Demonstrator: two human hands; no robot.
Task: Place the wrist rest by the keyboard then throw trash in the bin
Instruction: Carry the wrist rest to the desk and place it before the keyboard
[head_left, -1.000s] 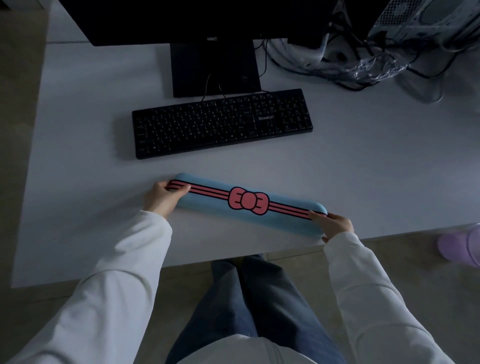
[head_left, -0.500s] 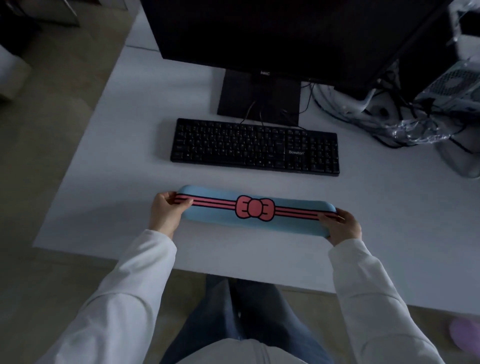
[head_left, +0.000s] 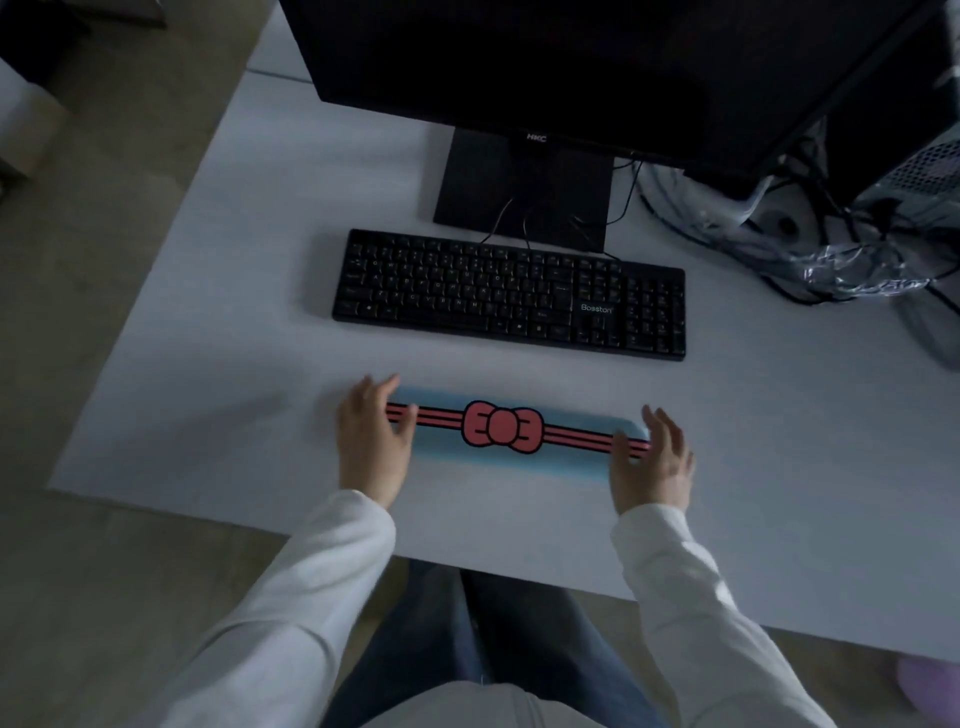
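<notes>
Blue wrist rest (head_left: 498, 457) with pink bow and stripes, flat on white worktop (head_left: 249, 364), just toward 6 o'clock of black keyboard (head_left: 511, 296), roughly parallel, a strip of bare surface between. Left hand (head_left: 371, 441) over its 9 o'clock end, fingers spread and loose, grip wide, palm down, covering that end; contact or hover hard to tell through blur. Right hand (head_left: 652, 460) at its 3 o'clock end, fingers extended, grip likewise wide, thumb across the stripes. Dark monitor (head_left: 571, 67) on its stand at 12 o'clock of keyboard. Tangled cables (head_left: 831, 260) and clear plastic toward 2 o'clock. Lilac rounded object (head_left: 930, 680) on floor at 4 o'clock, partly cut off
</notes>
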